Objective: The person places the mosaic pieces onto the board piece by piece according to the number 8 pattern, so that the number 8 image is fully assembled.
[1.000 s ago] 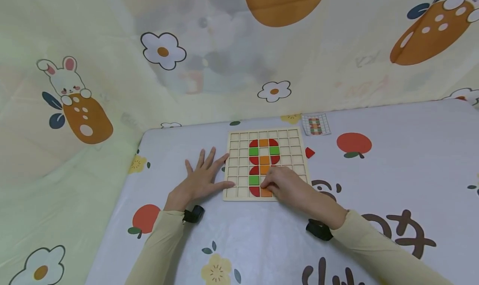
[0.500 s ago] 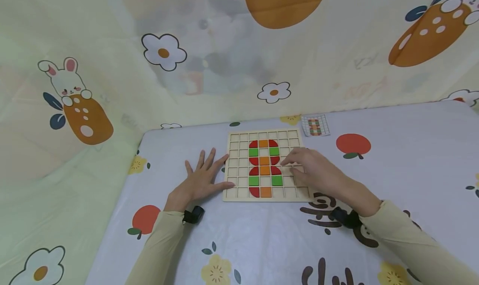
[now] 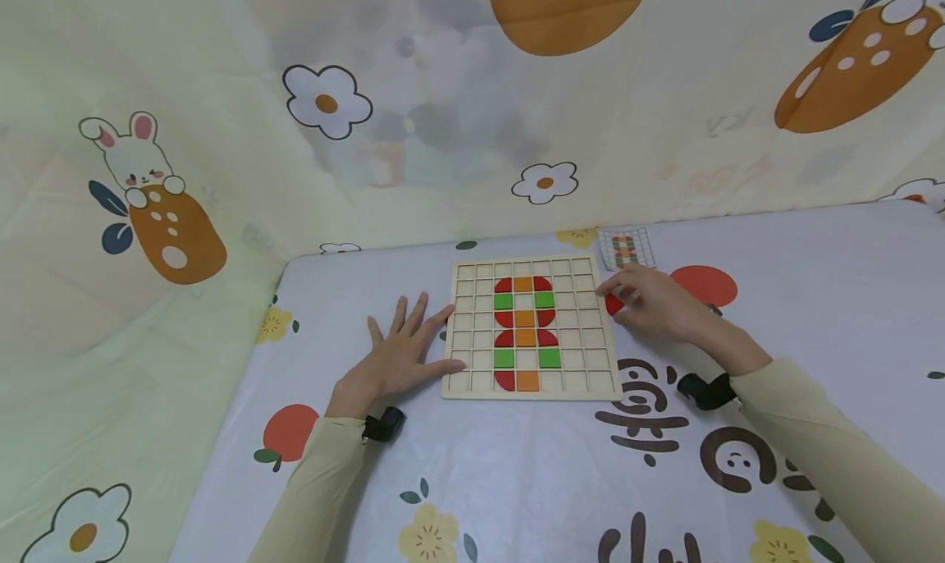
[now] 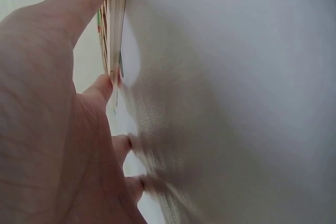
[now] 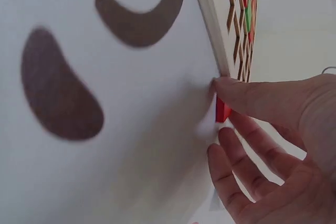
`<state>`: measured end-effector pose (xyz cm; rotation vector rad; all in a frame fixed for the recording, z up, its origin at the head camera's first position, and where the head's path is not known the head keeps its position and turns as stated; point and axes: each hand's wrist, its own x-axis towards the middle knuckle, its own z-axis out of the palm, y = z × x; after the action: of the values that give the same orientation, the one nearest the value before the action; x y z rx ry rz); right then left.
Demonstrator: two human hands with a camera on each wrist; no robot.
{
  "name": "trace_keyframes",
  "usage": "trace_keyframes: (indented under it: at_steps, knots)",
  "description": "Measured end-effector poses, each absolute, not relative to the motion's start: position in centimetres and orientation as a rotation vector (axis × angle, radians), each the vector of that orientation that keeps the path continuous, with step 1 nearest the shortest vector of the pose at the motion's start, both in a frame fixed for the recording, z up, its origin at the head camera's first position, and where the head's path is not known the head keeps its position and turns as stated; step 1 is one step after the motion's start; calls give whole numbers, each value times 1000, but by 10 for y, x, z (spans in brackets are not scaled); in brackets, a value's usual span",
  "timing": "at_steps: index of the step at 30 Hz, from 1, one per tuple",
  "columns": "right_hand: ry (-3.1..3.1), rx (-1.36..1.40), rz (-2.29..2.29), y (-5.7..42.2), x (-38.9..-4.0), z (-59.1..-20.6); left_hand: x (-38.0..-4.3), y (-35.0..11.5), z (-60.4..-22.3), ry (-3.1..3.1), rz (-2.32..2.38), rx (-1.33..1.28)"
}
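Note:
A pale wooden grid board (image 3: pixel 470 341) lies on the table, with red rounded tiles, orange tiles (image 3: pixel 525 318) and green tiles (image 3: pixel 549 358) set in its middle columns. My left hand (image 3: pixel 394 358) is spread flat at the board's left side. Its thumb and index fingertip touch the edge, as the left wrist view also shows. Just off the board's right edge, my right hand (image 3: pixel 657 304) has its thumb and index finger around a loose red tile (image 5: pixel 222 109). In the head view the fingers partly cover this tile.
Behind the board's far right corner lies a small printed pattern card (image 3: pixel 627 243), its lower edge close to my right fingers. The patterned tablecloth (image 3: pixel 443 464) ends at a hanging printed sheet (image 3: pixel 443 210) along the back.
My right hand has left the board, where a green tile now shows in the lower right part of the pattern, and moved right to the loose red tile. The left hand has stayed put.

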<state>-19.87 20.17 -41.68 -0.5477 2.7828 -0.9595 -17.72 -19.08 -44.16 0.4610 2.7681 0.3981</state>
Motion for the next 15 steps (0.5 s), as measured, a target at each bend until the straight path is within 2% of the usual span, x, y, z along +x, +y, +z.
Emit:
trace_keyframes:
  at_steps: [15]
  knots:
    - [2774, -363, -983, 210, -195, -419, -178, -190, -442, 2772, 394, 464]
